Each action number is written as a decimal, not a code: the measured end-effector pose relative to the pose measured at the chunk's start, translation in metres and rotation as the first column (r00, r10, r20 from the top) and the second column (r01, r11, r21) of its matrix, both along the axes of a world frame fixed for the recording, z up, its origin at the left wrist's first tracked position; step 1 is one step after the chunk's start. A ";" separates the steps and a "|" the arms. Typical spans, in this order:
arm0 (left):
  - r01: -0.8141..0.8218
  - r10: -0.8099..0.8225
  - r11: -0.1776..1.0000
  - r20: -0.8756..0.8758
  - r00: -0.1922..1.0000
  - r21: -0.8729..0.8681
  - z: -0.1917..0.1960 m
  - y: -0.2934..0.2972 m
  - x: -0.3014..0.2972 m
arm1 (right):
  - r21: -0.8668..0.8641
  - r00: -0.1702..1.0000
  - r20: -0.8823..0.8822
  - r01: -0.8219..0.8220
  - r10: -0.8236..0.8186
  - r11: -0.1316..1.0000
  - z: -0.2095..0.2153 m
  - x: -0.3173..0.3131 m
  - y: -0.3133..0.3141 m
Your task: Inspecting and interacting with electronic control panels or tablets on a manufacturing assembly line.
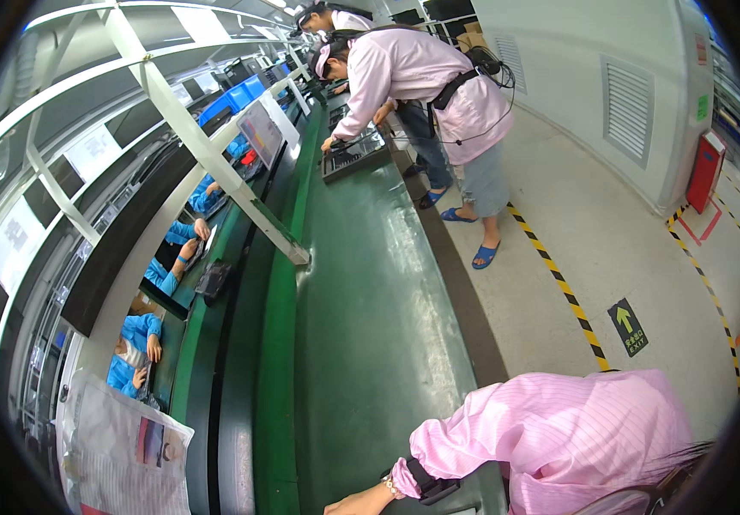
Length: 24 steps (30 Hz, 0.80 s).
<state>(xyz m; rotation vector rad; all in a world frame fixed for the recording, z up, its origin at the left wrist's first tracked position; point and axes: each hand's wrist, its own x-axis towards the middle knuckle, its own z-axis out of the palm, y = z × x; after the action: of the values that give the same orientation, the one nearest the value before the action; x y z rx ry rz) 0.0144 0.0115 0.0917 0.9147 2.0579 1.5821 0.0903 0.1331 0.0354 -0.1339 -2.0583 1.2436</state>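
Note:
My right arm, in a pink striped sleeve, reaches in from the lower right over the green work surface. Only the back part of my right hand shows, low in the head view near the surface. The lower edge cuts off its fingers, so I cannot see whether it holds anything. A black band with a small device sits round the wrist, beside a bracelet. At the lower edge, by the forearm, a sliver of something pale is visible. My left hand is out of view. The long green bench top stretches away ahead.
A white metal post stands at the bench's left side. Farther off, co-workers in pink lean over a dark tray. Blue-sleeved hands work beyond the frame. A printed sheet hangs lower left. Striped tape marks the floor.

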 end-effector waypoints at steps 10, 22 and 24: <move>-0.009 0.007 0.999 -0.040 0.999 -0.052 0.004 0.001 0.002 | -0.037 1.000 0.001 -0.015 0.015 0.999 0.009 0.006 -0.002; 0.015 -0.017 0.999 -0.060 0.998 -0.042 -0.006 0.003 -0.005 | -0.078 1.000 0.016 -0.009 0.011 0.997 0.013 0.008 -0.003; -0.011 0.008 0.999 -0.067 0.998 -0.046 -0.005 0.003 -0.004 | -0.071 0.999 0.031 -0.009 0.012 0.997 0.012 0.008 -0.003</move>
<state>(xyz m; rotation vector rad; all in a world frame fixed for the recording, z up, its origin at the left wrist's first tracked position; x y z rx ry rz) 0.0108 0.0148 0.0870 0.9546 2.1376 1.5212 0.0980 0.1302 0.0479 -0.1765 -2.0445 1.3290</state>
